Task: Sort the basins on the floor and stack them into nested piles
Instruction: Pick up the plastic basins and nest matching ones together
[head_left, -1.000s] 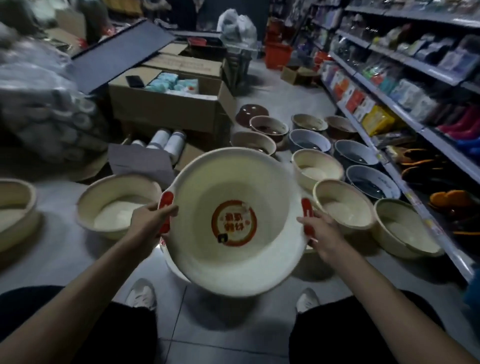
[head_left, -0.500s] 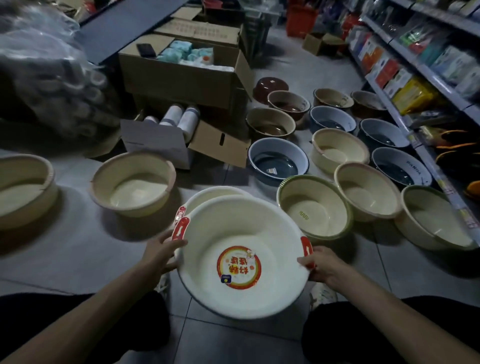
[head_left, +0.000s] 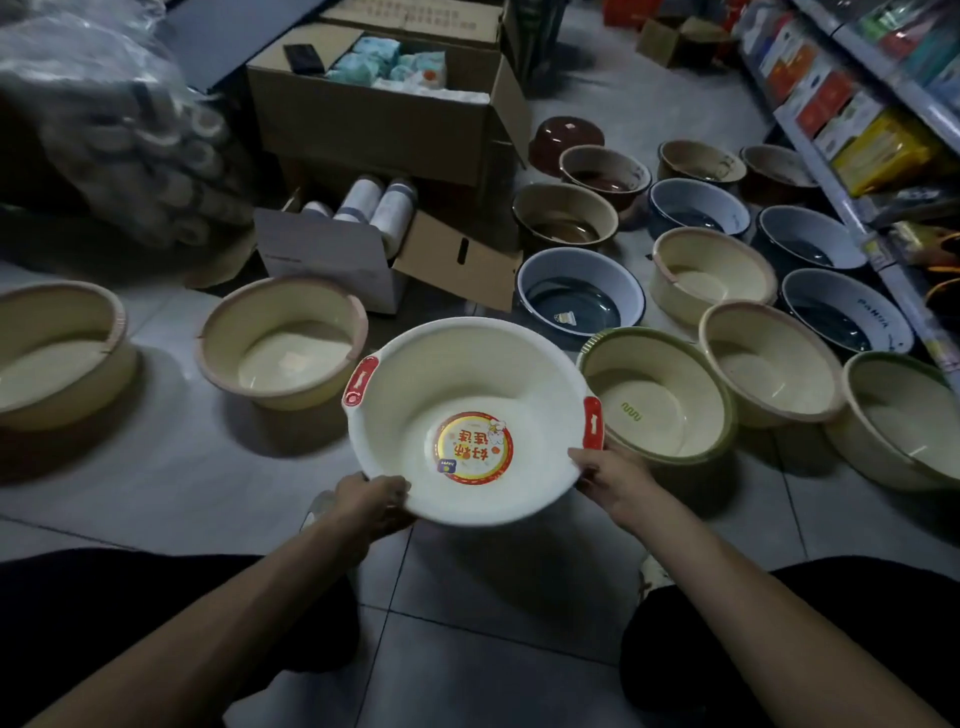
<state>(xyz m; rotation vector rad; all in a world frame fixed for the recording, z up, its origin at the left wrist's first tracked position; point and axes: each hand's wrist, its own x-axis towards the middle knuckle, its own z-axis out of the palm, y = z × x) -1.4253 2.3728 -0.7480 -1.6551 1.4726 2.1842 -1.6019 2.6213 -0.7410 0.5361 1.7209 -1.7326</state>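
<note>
Subject: I have the white basin (head_left: 470, 384) at the centre of the frame, mouth up and tipped a little toward me. There is a round sticker (head_left: 474, 448) in its bottom and red handles (head_left: 360, 382) on its left and right rim.
Left hand: my left hand (head_left: 371, 501) grips the near rim at the lower left, fingers curled under the edge.
Right hand: my right hand (head_left: 613, 480) grips the rim at the lower right, just below the right-side red handle, fingers curled round the edge.
Floor contact: I cannot tell whether the base rests on the tiled floor (head_left: 493, 649) or hangs just above it.
Right neighbour: the green-rimmed basin (head_left: 657, 400) sits just beside it, upright on the floor.
Left neighbour: the pink-rimmed cream basin (head_left: 283, 343) is near but apart.
Behind: the blue basin (head_left: 579, 299) sits just above centre.
Further basins: cream, blue and brown ones stand singly in rows toward the upper right, along the foot of the shelf (head_left: 857, 130).
Background: an open cardboard box (head_left: 384, 119) at upper centre.
</note>
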